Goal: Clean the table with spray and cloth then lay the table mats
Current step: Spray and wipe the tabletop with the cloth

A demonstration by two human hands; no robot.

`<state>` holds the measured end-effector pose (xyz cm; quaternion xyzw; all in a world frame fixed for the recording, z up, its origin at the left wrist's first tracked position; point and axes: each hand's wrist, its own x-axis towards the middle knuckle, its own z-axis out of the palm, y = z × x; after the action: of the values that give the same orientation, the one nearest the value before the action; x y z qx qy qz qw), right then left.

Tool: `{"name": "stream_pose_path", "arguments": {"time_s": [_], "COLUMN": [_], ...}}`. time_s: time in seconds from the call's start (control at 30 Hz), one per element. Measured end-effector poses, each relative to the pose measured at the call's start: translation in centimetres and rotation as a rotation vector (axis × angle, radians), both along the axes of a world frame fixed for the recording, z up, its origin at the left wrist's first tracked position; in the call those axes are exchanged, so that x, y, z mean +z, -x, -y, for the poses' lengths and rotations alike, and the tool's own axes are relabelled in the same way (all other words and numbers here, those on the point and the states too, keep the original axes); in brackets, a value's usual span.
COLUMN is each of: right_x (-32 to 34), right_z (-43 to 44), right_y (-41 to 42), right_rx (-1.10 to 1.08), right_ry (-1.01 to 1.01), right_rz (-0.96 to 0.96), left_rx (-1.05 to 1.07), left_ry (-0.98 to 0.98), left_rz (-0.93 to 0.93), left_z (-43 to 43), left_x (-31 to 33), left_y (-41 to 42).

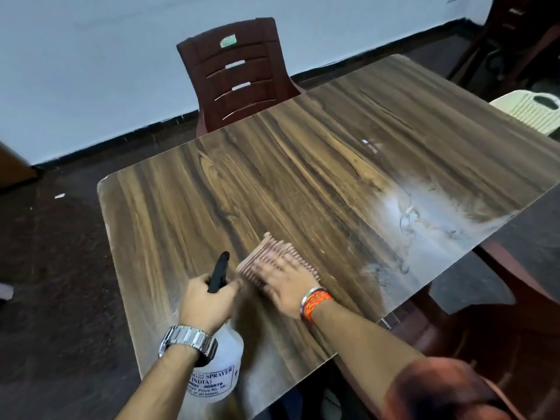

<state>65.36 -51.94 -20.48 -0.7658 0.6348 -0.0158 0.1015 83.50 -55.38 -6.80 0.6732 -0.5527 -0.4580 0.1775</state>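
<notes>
Left hand (209, 301) wrapped tight round the neck of the white spray bottle (219, 374), black nozzle pointing out over the wooden table (303, 177). Right hand (288, 283) flat, fingers spread, pressing down on the pink ribbed cloth (269, 256) just beside that nozzle, pretty blurry though. Wet, whitish smear further right near the table edge. Brown chair (239, 74) at the far side, cream chair (533, 112) off right.

Cloth (274, 259) on table (333, 165), seemingly right of sprayer (216, 371).
</notes>
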Motion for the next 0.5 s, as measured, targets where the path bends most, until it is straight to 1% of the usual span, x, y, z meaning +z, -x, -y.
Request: {"name": "stream_pose_path", "arguments": {"time_s": [0.1, 0.17, 0.2, 0.23, 0.27, 0.3, 0.37, 0.4, 0.43, 0.47, 0.5], "right_x": [0.3, 0.5, 0.6, 0.6, 0.4, 0.3, 0.2, 0.2, 0.4, 0.5, 0.4], "right_z": [1.7, 1.6, 1.4, 0.9, 0.1, -1.1, -4.5, -6.7, -8.6, -10.1, -11.2], "right_y": [7.2, 9.9, 9.9, 9.4, 8.6, 7.5, 6.2, 6.2, 6.4, 6.8, 8.0], "right_rx": [-0.466, -0.751, -0.824, -0.831, -0.751, -0.595, -0.185, -0.018, 0.1, 0.169, 0.185], "right_ry": [0.032, -0.027, -0.046, -0.032, -0.011, -0.008, -0.015, -0.033, -0.059, -0.065, -0.06], "right_rz": [0.009, 0.061, 0.08, 0.08, 0.07, 0.071, 0.039, 0.025, 0.02, 0.024, 0.019], "left_rx": [-0.048, -0.076, -0.08, -0.088, -0.096, -0.106, -0.143, -0.161, -0.163, -0.158, -0.162], "left_ry": [-0.003, 0.001, -0.009, -0.018, -0.023, -0.024, -0.029, -0.032, -0.031, -0.022, -0.015], "left_rz": [0.017, 0.018, 0.01, 0.006, 0.0, 0.0, 0.0, 0.002, -0.001, -0.004, -0.003], "left_z": [2.0, 3.1, 3.5, 3.7, 3.8, 3.9, 4.2, 4.3, 4.4, 4.5, 4.5], "left_x": [0.2, 0.1, 0.0, -0.1, -0.2, -0.3, -0.5, -0.8, -0.9, -0.8, -0.9], "left_y": [1.8, 3.1, 3.7, 4.5, 5.2, 5.9, 7.7, 8.8, 9.5, 9.8, 10.7]}}
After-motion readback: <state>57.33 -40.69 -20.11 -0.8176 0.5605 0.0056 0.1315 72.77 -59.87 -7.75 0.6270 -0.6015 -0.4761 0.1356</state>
